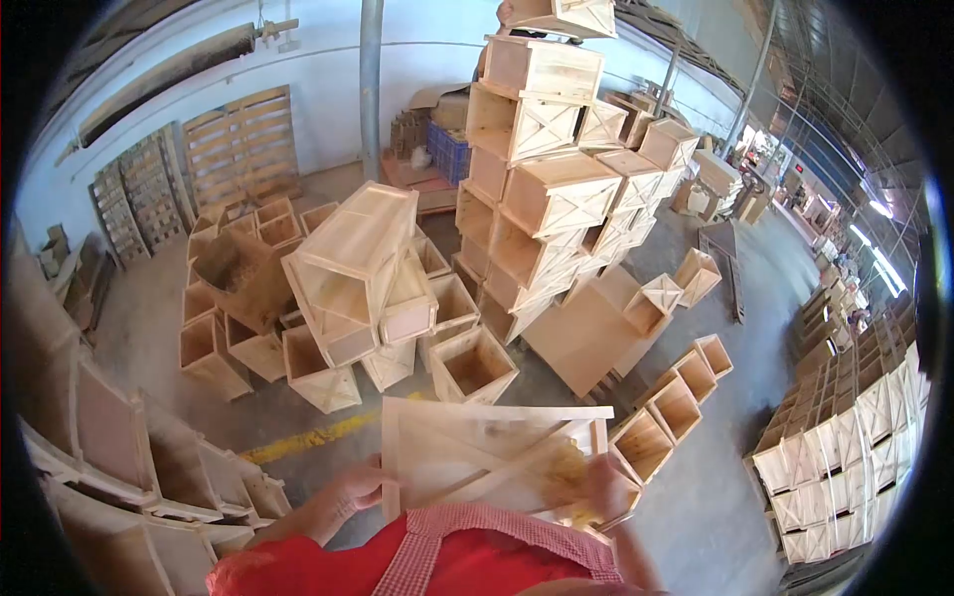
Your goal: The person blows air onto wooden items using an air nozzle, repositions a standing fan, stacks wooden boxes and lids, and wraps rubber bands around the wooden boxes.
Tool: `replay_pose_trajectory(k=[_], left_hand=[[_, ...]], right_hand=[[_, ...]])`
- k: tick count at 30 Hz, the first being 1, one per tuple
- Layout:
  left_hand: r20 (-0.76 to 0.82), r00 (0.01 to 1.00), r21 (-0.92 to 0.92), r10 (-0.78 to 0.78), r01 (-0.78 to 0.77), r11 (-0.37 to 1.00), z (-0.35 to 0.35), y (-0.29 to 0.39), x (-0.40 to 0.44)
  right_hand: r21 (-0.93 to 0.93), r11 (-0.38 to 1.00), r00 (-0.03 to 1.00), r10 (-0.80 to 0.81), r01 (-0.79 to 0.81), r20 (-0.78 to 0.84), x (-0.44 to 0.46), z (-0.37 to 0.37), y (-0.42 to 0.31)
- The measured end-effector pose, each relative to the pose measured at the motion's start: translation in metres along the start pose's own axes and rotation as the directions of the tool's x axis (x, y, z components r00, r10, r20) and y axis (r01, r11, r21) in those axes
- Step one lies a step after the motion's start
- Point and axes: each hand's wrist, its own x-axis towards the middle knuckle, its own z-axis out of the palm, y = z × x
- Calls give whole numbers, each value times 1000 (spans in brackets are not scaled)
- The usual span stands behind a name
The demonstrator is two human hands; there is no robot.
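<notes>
A pale wooden crate (477,452) with X-shaped slats is right in front of my body. My left hand (360,484) grips its left edge, some fingers hidden by the wood. Over the right part of the crate is my right hand (603,484), smeared by motion. Its fingers appear closed on a yellow, crumpled wad (564,472), also blurred against the slatted face; whether this is cloth or another material I cannot make out.
A tall stack of wooden crates (561,194) rises ahead, with a person's hand (505,14) at its top. Open crates (473,364) crowd the floor ahead and left. More crates (656,427) line up at right; stacked crates (835,467) stand far right.
</notes>
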Motion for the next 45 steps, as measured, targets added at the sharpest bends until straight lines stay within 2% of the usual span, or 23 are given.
replay_pose_trajectory(k=[3,5,6,7,9,12,13,15,17,18,20,22,25,26,30,32,33,35,36,37,40,44,45], left_hand=[[60,996,-18,-59,60,998,-13,-6,0],[101,989,-68,-108,115,991,-68,-38,19],[145,979,-126,-140,159,979,-87,-52,21],[148,975,-108,-164,181,978,-85,-56,20],[155,988,-176,22,5,984,-79,-55,18],[287,956,-260,64,14,965,-85,-60,21],[294,954,-206,-56,120,971,-76,-58,20],[184,983,-53,-26,36,998,-49,-61,28],[170,976,77,-136,124,989,-10,-60,54],[147,978,118,-151,135,984,17,-65,64],[38,986,158,-160,152,976,55,-66,86],[-174,976,178,-131,162,971,136,-93,128],[-58,992,141,-108,115,983,217,-138,210],[55,991,125,-118,110,986,237,-154,246],[115,988,-100,-105,116,988,343,-244,384],[185,971,-259,-149,194,946,386,-295,448],[218,974,-285,-64,126,950,390,-337,496],[146,980,-387,-136,183,904,458,-347,485],[282,945,-467,-168,288,836,453,-393,527],[128,908,-494,-398,406,769,465,-401,525],[-51,902,-305,-430,396,866,458,-456,532],[270,920,-571,-284,390,723,438,-467,540],[303,885,-440,-354,459,772,422,-460,526]], right_hand=[[-428,869,956,147,-248,-255,65,-96,181],[-677,503,836,215,-538,-505,75,-193,307],[-634,366,730,273,-681,-626,62,-233,340],[-514,399,644,351,-759,-679,35,-251,341],[-353,401,520,462,-845,-719,-17,-272,349],[-588,445,735,472,-675,-487,-79,-201,375],[-612,490,775,504,-621,-382,-105,-167,375],[-488,592,745,633,-641,-210,-165,-88,361],[-268,647,687,721,-714,-91,-202,-23,345],[-341,701,772,620,-626,-143,-225,11,343],[-238,626,588,780,-743,215,-252,59,332],[-74,484,462,863,-872,206,-288,76,337],[21,321,321,942,-947,97,-328,63,347],[28,375,376,924,-927,67,-353,59,354],[55,511,507,859,-858,-73,-379,13,376],[-176,624,647,717,-762,-260,-364,-21,366],[-346,631,720,601,-694,-348,-373,-25,369],[-664,540,792,596,-517,-132,-443,16,423],[-647,566,748,663,-511,-10,-452,10,436],[-507,612,676,733,-607,75,-448,-1,436],[-143,605,549,781,-783,299,-386,-39,418],[224,529,563,662,-819,495,-262,-51,388],[293,514,585,613,-806,532,-235,-49,376]])
